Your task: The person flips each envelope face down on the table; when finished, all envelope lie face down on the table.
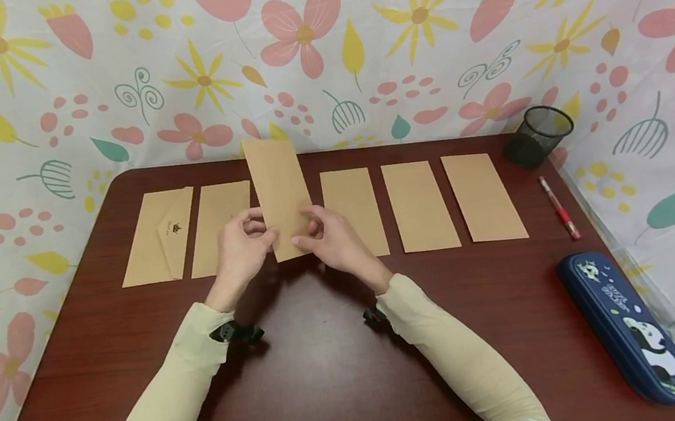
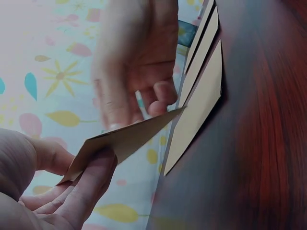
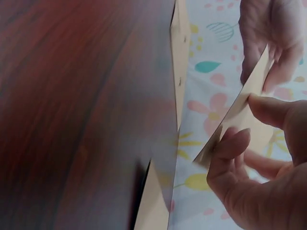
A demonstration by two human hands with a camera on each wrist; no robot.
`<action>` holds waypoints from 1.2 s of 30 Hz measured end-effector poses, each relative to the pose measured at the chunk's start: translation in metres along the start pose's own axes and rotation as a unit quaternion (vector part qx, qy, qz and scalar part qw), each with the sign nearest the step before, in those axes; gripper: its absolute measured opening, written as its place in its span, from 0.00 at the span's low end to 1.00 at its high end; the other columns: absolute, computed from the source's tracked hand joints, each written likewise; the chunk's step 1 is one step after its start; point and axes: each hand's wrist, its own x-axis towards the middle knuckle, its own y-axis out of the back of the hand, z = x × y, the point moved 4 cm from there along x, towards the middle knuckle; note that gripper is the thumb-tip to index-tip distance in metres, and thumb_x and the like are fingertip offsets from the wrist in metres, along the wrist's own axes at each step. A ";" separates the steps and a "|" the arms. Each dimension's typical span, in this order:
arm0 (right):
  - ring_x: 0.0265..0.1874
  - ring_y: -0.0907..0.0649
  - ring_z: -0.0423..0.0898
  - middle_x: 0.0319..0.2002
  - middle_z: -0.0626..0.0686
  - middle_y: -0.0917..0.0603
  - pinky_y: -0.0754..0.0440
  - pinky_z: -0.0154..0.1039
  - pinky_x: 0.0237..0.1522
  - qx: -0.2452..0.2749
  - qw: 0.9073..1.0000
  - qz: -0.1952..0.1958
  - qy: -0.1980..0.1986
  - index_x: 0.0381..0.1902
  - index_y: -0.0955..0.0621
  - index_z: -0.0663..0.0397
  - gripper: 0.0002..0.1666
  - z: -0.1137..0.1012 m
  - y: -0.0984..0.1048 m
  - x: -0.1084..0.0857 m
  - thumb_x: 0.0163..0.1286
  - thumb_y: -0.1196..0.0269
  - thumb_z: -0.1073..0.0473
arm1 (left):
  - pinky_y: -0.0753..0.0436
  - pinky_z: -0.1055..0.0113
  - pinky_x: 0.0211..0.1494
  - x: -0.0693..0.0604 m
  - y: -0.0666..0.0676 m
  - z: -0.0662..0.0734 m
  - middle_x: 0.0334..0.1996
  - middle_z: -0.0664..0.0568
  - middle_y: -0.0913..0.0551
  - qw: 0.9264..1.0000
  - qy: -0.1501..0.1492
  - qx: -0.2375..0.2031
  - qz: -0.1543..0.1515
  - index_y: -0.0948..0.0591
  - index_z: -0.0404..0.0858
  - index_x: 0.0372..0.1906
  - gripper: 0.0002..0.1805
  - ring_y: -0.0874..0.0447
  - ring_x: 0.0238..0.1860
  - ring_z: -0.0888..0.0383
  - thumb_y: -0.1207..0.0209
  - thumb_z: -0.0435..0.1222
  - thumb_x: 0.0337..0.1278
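Note:
A brown paper envelope (image 1: 279, 189) is held up off the table between both hands, its plain side facing the head camera. The left hand (image 1: 242, 245) pinches its lower left edge; in the left wrist view that hand's (image 2: 62, 187) thumb and fingers lie on either side of the paper. At the lower right edge the right hand (image 1: 336, 240) grips it with thumb and fingers, and the right wrist view shows this hand (image 3: 259, 163) with the thumb on one face of the envelope (image 3: 254, 115) and fingers curled at the other.
Several envelopes lie in a row on the dark table (image 1: 333, 379); the leftmost (image 1: 145, 241) shows a flap with a small crown print. Toward the right are a black mesh cup (image 1: 537, 137), a red pen (image 1: 558, 208) and a blue panda pencil case (image 1: 630, 329). Patterned cloth (image 1: 307, 67) stands behind.

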 end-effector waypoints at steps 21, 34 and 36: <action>0.53 0.13 0.53 0.54 0.60 0.12 0.14 0.48 0.59 -0.092 0.988 -0.010 -0.121 0.83 0.34 0.58 0.50 0.010 -0.004 0.000 0.73 0.26 0.45 | 0.17 0.61 0.50 0.014 0.014 -0.023 0.44 0.35 0.10 0.987 0.014 0.157 -0.021 0.22 0.32 0.72 0.31 0.12 0.41 0.48 0.30 0.33 0.65; 0.44 0.14 0.50 0.50 0.57 0.12 0.13 0.43 0.46 -0.153 0.977 -0.037 -0.142 0.64 0.19 0.64 0.34 0.044 -0.025 0.030 0.69 0.26 0.49 | 0.18 0.49 0.68 0.031 0.005 -0.040 0.43 0.40 0.08 0.964 0.026 0.259 -0.048 0.21 0.30 0.72 0.32 0.12 0.55 0.43 0.32 0.37 0.65; 0.30 0.20 0.47 0.35 0.51 0.17 0.18 0.41 0.33 -0.160 0.974 -0.049 -0.152 0.49 0.16 0.60 0.22 0.047 -0.028 0.033 0.69 0.25 0.49 | 0.16 0.52 0.60 0.031 0.004 -0.042 0.43 0.41 0.07 0.960 0.031 0.272 -0.052 0.21 0.30 0.72 0.32 0.12 0.44 0.47 0.33 0.37 0.67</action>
